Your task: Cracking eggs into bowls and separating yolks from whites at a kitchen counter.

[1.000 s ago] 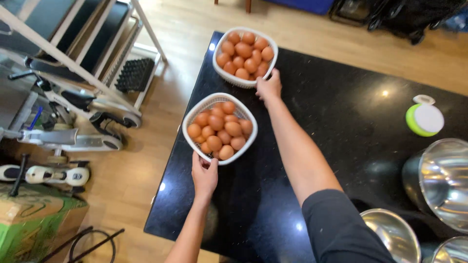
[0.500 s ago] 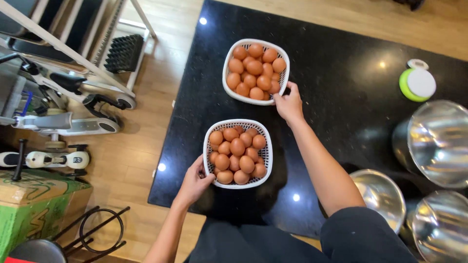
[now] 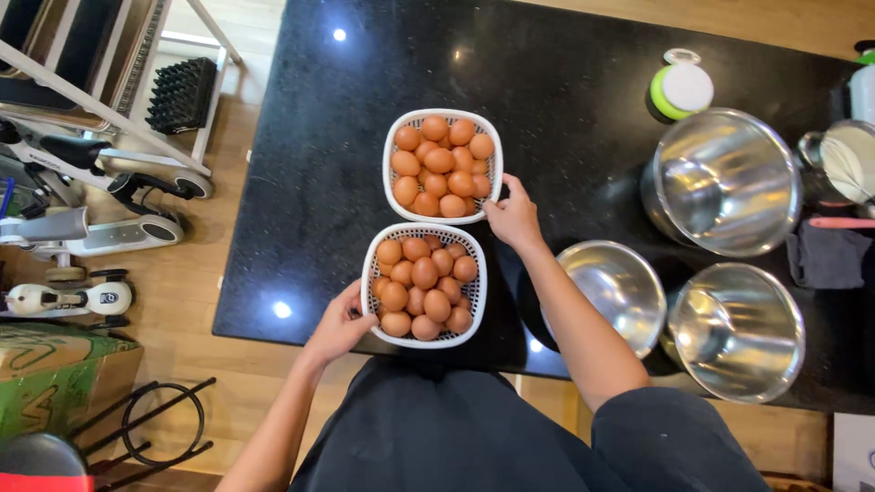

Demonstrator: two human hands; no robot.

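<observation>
- While both baskets sit on the black tabletop (image 3: 565, 82), each hand steadies one: the left hand (image 3: 342, 323) curls its grip around the near-left corner of the near basket (image 3: 423, 285), right at the tabletop's near edge, probably to keep it from slipping off.
- Right hand (image 3: 512, 217) pinches the near-right corner of the far basket (image 3: 443, 166), fingers closed on the rim (thumb hidden underneath, so I cannot tell how firmly).
- Both white baskets are heaped with brown eggs (image 3: 425, 272) and stand touching, one behind the other, which keeps the loads square and steady.
- Toward the right edge stand three steel bowls (image 3: 725, 178), a green-rimmed lid (image 3: 684, 89) and a grey cloth (image 3: 828, 257).
- Beyond the left edge, the wooden floor (image 3: 228, 164) holds scooters (image 3: 91, 232) and a cardboard box (image 3: 50, 378).
</observation>
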